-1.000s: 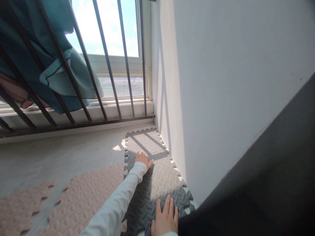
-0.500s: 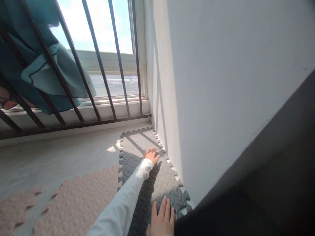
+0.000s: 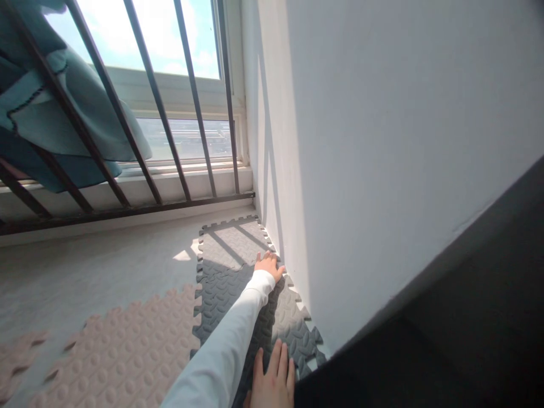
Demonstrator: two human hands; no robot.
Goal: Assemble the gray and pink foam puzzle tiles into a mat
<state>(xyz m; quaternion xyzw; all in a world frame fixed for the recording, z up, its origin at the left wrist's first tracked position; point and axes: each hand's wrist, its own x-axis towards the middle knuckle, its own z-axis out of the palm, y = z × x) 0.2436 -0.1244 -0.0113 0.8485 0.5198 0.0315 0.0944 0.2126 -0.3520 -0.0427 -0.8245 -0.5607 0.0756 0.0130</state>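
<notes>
"Where are the grey mats?"

"On the floor [image 3: 106, 266], along its edge by the wall [image 3: 374, 141]. The far mat [image 3: 227, 243] sits in the corner where the wall meets the railing [image 3: 123, 211]; the near mat [image 3: 225, 297] adjoins it on the side toward the person."

"And the left hand [image 3: 268, 266]?"

"Palm down at the seam between the two, close to their wall-side edge. Its arm, in a white sleeve [image 3: 225, 351], stretches across the near mat."

"Are those fingers gripping anything?"

"No, they're laid out nearly straight, a little apart, with the thumb out toward the wall. Nothing is in them."

"What about the right hand [image 3: 274, 385]?"

"It's over the near mat, toward the end nearest the person. Its fingers are extended and spread, with hold of nothing. The palm's underside is hidden, so I can't tell how firmly it presses."

"What's on the other side?"

"A pink mat [image 3: 136, 340], just beside the near mat's left edge; I can't tell if they interlock. Another piece [image 3: 15, 362], also pink, lies past a strip of floor."

"And the light?"

"Sun falls on both grey mats, with bar shadows across the far one. A blue-green cloth [image 3: 93, 113] hangs behind the railing, by the window [image 3: 165, 34]."
</notes>
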